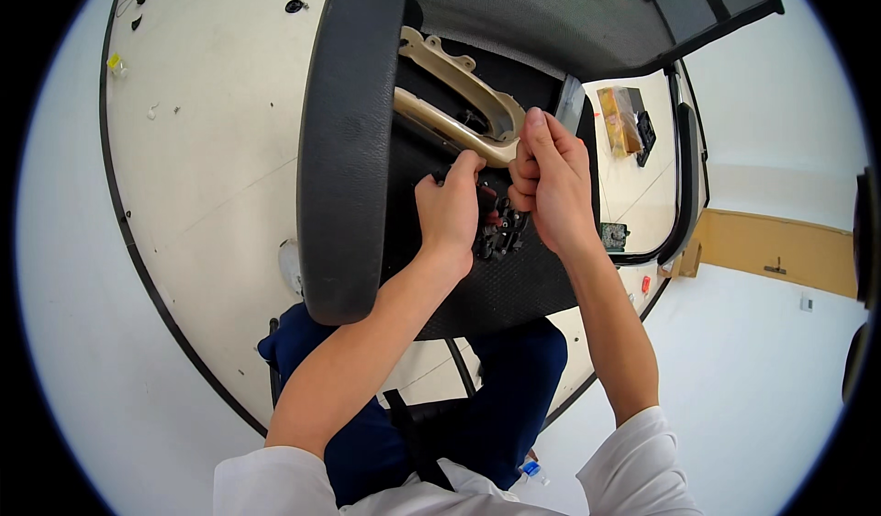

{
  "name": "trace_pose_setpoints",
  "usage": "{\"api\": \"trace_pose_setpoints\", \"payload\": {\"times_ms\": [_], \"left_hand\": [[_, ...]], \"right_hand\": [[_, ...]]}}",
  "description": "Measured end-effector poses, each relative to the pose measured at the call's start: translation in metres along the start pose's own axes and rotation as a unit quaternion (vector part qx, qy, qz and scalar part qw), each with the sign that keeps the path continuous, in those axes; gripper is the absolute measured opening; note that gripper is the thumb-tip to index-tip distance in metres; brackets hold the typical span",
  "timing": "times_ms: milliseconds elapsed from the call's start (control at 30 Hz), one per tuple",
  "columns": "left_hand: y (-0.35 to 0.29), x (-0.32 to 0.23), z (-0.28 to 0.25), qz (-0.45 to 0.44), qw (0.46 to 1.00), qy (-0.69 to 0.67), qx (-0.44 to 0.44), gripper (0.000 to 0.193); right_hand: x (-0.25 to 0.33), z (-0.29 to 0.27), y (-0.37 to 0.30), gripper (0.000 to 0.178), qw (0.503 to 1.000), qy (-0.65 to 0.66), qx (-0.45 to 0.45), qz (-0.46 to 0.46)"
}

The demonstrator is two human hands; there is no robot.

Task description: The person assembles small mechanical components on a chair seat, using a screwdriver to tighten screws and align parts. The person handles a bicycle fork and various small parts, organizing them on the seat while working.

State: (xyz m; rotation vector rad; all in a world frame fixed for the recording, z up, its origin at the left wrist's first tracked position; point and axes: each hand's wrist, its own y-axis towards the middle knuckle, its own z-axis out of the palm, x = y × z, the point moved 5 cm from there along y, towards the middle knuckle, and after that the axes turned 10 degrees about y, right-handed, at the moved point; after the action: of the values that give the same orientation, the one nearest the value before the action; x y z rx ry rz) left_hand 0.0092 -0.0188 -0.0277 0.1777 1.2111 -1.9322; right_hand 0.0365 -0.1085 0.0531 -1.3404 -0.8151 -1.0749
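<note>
A beige U-shaped plastic frame point(459, 75) with small tabs along its edge lies on the black seat of an office chair. Just below its curved end my left hand point(447, 208) is closed, thumb and fingers pinched together; a bit of something dark shows beside them. My right hand point(558, 176) is closed too, thumb up over curled fingers, at the right tip of the frame. Whatever it grips is hidden. Between the hands, on the seat, sits a cluster of small black parts point(503, 236) with some red among them.
The chair's padded black armrest point(349, 149) rises left of my hands, its mesh backrest point(551, 11) beyond. On the floor at right lie a yellow-orange package point(617, 121) and a green circuit board point(613, 236). A cardboard-coloured panel point(775, 254) is farther right.
</note>
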Motion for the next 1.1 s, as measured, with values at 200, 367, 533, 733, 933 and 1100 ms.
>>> {"api": "trace_pose_setpoints", "payload": {"times_ms": [200,367,533,733,933,1100], "left_hand": [[0.000,-0.003,0.002,0.033,0.999,0.009,-0.004,0.025],[0.000,-0.004,0.001,0.038,0.999,0.022,-0.009,0.025],[0.000,-0.002,0.002,0.037,0.999,0.015,-0.008,0.025],[0.001,0.003,0.004,0.075,0.996,0.053,0.020,0.027],[0.001,0.007,0.009,0.109,0.994,-0.014,0.023,0.031],[0.008,0.019,0.005,0.019,0.997,-0.050,0.060,0.033]], "right_hand": [[-0.004,-0.002,0.002,0.033,0.999,-0.043,-0.027,-0.003],[-0.005,-0.003,0.003,0.033,1.000,-0.022,-0.016,-0.010],[-0.010,-0.003,0.003,0.032,0.999,-0.024,-0.022,-0.008],[-0.019,-0.001,0.002,0.030,0.998,0.031,-0.035,0.034],[-0.027,0.001,0.012,0.030,0.981,0.161,-0.056,0.092],[-0.027,-0.010,0.014,0.034,0.958,0.228,-0.046,0.165]]}}
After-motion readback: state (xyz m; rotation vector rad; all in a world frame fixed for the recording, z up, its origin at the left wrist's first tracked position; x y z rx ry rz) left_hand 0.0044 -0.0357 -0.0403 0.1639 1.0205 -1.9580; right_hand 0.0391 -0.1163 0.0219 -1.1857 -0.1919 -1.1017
